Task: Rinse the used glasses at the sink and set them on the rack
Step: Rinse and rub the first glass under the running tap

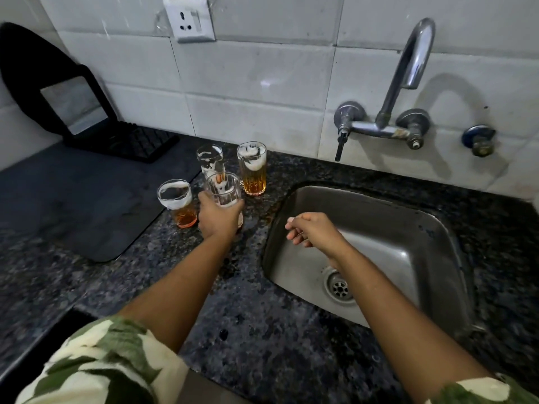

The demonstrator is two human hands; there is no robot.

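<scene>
Several used glasses stand on the dark granite counter left of the steel sink point(408, 228). My left hand point(218, 217) is closed around the nearest ribbed glass point(224, 191), which holds foam residue. A glass with amber liquid and foam point(178, 202) stands just left of that hand. Behind are a nearly empty foamy glass point(210, 158) and a taller glass with amber liquid point(253, 170). My right hand point(309, 228) hovers over the sink's left rim, fingers loosely curled, holding nothing. The black rack point(122, 141) sits at the back left.
A chrome wall tap point(408, 71) arches over the sink, with valve handles point(347, 118) below it. A dark drying mat point(73, 205) covers the counter at left. The sink drain point(338, 287) is near the front. A wall socket point(189, 18) is above.
</scene>
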